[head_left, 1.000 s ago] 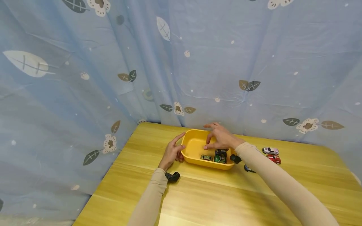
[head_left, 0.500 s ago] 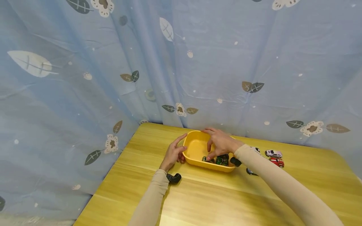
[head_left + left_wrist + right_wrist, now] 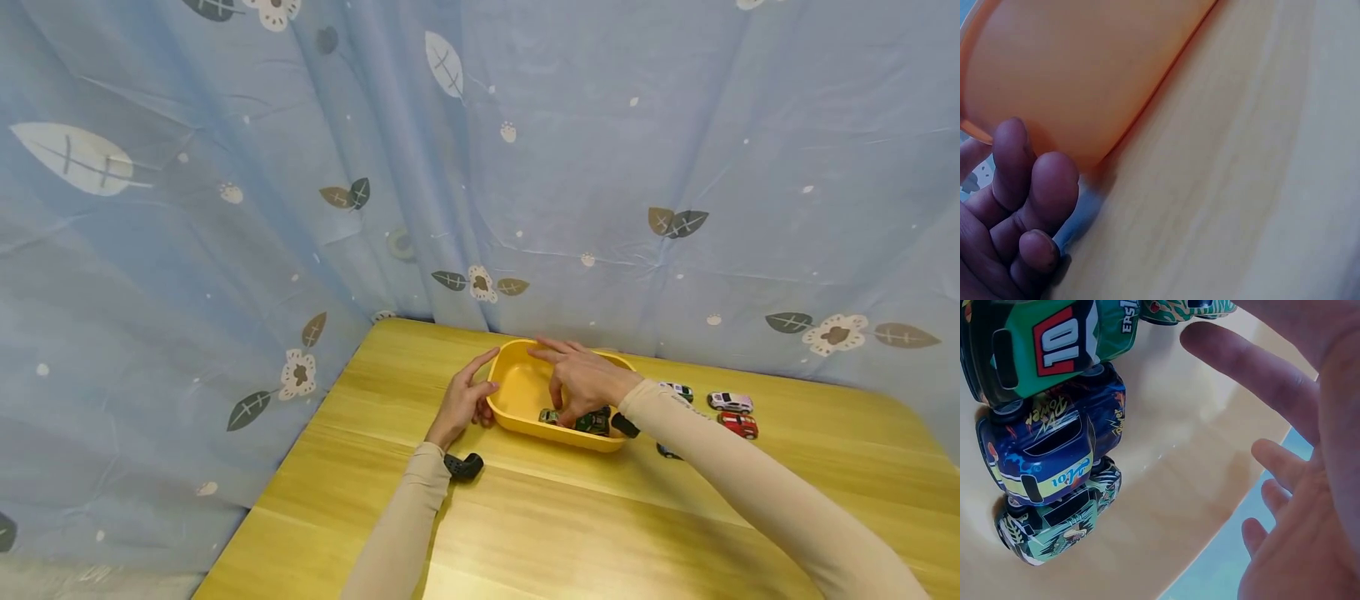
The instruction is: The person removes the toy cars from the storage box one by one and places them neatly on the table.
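Nearest is the left sleeve [image 3: 401, 525], beige, with a black device [image 3: 467, 467] at its wrist. The right sleeve [image 3: 757, 487] crosses over the wood-grain table [image 3: 540, 525]; its small grey lettering is too tiny to read.

The left hand [image 3: 459, 406] is half open at the left end of the yellow plastic bin [image 3: 525, 388]: thumb and forefinger spread at the rim, other fingers loosely bent, tips against the outer wall. The right hand [image 3: 588, 382] reaches down inside the bin, thumb and forefinger parted beside a striped toy car [image 3: 1188, 309]; whether they pinch it I cannot tell (the thumb's tip leaves the wrist view).

Next to that car, within the bin, sit a green racing car [image 3: 1079, 347] marked "10", with a partial "EPS", a dark blue car [image 3: 1054, 447] with "Power" in yellow script (its other lettering is hard to read), and a green-and-black car [image 3: 1054, 522].

On the table to the right, a dark car [image 3: 667, 452] peeks from under the sleeve; beyond lie a red car [image 3: 738, 426], a pale pink car [image 3: 730, 402] and a white-and-green car [image 3: 680, 391]. Behind hangs a blue curtain [image 3: 555, 183] printed with leaves and flowers.
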Motion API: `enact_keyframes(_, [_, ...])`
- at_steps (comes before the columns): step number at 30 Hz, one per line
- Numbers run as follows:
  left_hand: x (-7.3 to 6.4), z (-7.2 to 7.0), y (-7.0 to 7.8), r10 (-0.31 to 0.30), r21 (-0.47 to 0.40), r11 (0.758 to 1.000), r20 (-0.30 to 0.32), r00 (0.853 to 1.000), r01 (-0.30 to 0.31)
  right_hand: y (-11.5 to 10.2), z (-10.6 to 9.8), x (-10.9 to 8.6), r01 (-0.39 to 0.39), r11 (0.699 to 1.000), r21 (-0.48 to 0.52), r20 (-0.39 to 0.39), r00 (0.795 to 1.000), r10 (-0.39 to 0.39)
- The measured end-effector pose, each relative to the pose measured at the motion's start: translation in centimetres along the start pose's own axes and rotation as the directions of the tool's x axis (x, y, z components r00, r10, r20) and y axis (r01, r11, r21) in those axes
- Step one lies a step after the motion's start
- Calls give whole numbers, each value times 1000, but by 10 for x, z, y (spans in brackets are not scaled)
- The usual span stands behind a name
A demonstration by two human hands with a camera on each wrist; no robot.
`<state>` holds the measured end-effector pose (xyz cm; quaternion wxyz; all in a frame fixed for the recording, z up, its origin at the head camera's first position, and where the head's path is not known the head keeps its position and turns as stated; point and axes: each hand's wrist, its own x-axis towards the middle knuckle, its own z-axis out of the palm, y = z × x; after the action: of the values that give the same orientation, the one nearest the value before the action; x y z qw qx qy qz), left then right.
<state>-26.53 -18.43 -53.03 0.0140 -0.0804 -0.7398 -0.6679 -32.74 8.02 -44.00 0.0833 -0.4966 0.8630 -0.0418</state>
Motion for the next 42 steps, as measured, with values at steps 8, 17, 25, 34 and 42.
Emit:
enact_keyframes(8, [-2, 5, 1, -8, 2, 1000, 4, 1000, 8, 0, 3, -4, -6, 1000, -18, 36, 999, 7])
enact_keyframes(17, [-5, 12, -1, -24, -5, 1000, 14, 1000, 24, -4, 6, -9, -24, 1000, 6, 33, 999, 24])
enact_keyframes(25, [-7, 15, 0, -26, 5, 1000, 19, 999, 26, -7, 7, -12, -53, 997, 61, 7, 999, 53])
enact_keyframes(34, [-5, 11, 0, -11, 11, 1000, 13, 1000, 10, 2, -19, -27, 12, 992, 123, -85, 996, -1])
enact_keyframes(42, [-3, 0, 2, 4, 19, 1000, 4, 1000, -4, 15, -43, -56, -19, 987, 159, -111, 993, 37])
